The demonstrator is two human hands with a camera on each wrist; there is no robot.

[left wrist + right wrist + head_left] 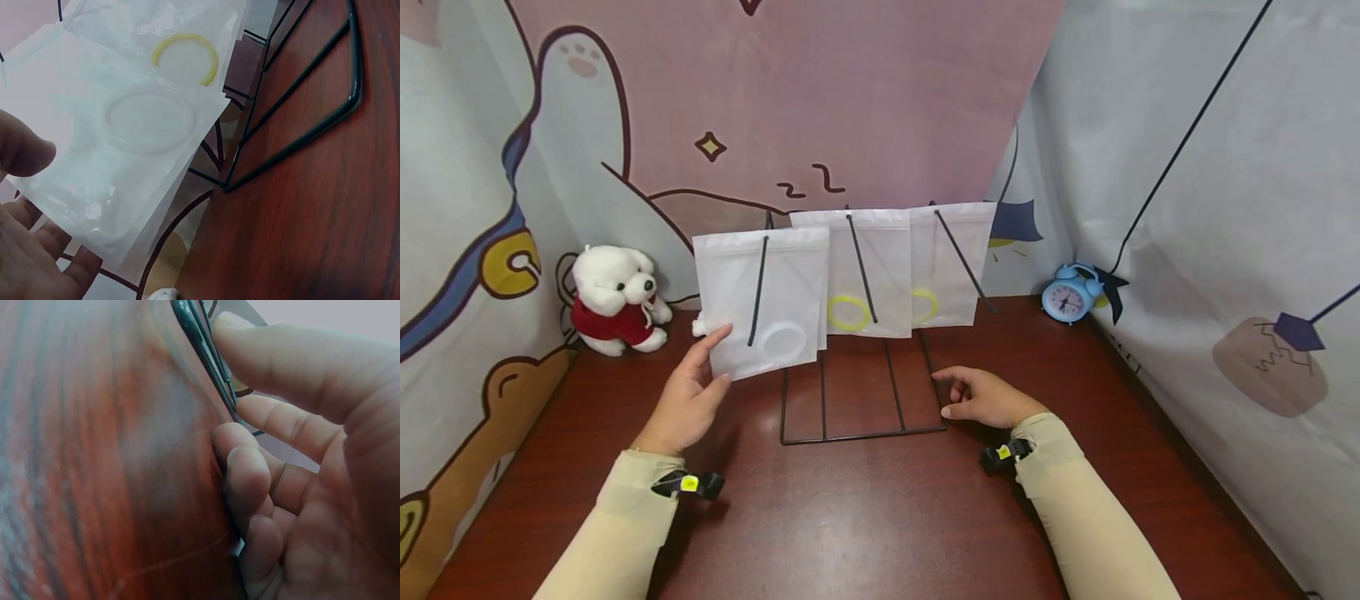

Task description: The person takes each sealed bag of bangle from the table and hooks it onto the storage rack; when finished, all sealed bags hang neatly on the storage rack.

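Observation:
A black wire display rack (863,436) stands on the table, its slanting prongs running through the tops of white zip bags. The nearest bag (730,300), hung on the left prong, shows a pale ring (784,340) through its plastic. My left hand (681,408) is at its left edge; in the left wrist view the thumb (25,150) lies over the front and the other fingers sit behind the edge. My right hand (988,396) has thumb and index fingertips at the right wire of the rack's base. The remaining right fingers are curled.
Behind and right hang more white bags, a middle one (880,267) and a right one (964,242), each showing a yellow ring. A white plush dog (613,300) in red sits at the left; a blue alarm clock (1069,296) stands at the right. Printed cloth walls enclose the table.

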